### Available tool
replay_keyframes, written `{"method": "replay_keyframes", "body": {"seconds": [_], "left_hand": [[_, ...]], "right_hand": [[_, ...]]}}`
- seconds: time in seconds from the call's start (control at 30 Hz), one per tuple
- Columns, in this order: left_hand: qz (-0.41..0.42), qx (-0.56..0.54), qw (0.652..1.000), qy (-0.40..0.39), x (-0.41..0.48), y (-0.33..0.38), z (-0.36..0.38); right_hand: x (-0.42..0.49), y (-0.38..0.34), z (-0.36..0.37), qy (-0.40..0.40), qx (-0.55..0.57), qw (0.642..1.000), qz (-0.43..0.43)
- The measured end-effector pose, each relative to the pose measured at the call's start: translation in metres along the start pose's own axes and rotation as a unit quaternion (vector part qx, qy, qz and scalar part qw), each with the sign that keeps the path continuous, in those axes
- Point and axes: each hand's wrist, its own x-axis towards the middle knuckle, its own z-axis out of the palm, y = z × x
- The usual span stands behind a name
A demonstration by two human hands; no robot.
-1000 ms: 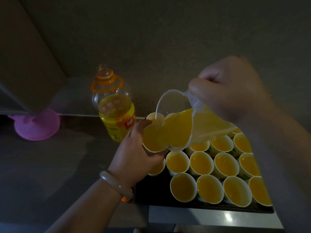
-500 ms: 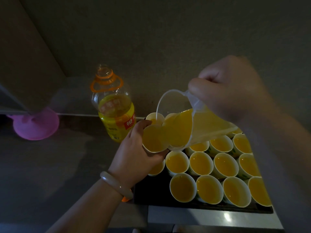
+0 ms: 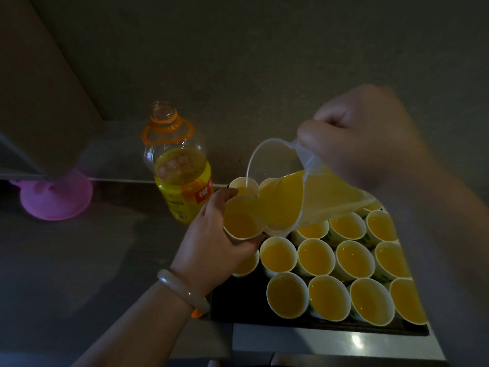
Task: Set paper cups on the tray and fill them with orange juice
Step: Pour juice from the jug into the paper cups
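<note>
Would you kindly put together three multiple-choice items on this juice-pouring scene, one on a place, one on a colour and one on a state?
1. Where does the juice bottle stand relative to the tray?
A. on it
B. on the counter to its left
C. on the counter to its right

2. What colour is the funnel?
A. green
B. white
C. pink

3. How is the jug held?
A. tilted, pouring
B. upright
C. upside down, empty

Answers:
1 B: it stands off the tray's far left corner.
2 C: it shows pink at far left.
3 A: the right hand tips it, and juice runs into the cup held by the left hand.
</note>
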Motion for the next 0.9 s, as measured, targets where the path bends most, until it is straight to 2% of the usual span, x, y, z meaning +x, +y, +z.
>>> {"method": "replay_keyframes", "body": {"seconds": [0.57,0.77,0.9], "left_hand": [[0.010,-0.007,1.000,0.000,-0.002,0.003,0.002],[0.013,-0.011,1.000,0.010,-0.004,0.004,0.001],[0.015,-0.019,0.999,0.021,-0.006,0.003,0.000]], "right_hand": [[-0.003,0.005,-0.002,0.011,0.016,1.000,0.023],[-0.008,0.012,-0.001,0.027,0.092,0.993,0.070],[-0.013,0.020,0.003,0.035,0.177,0.975,0.129]]}}
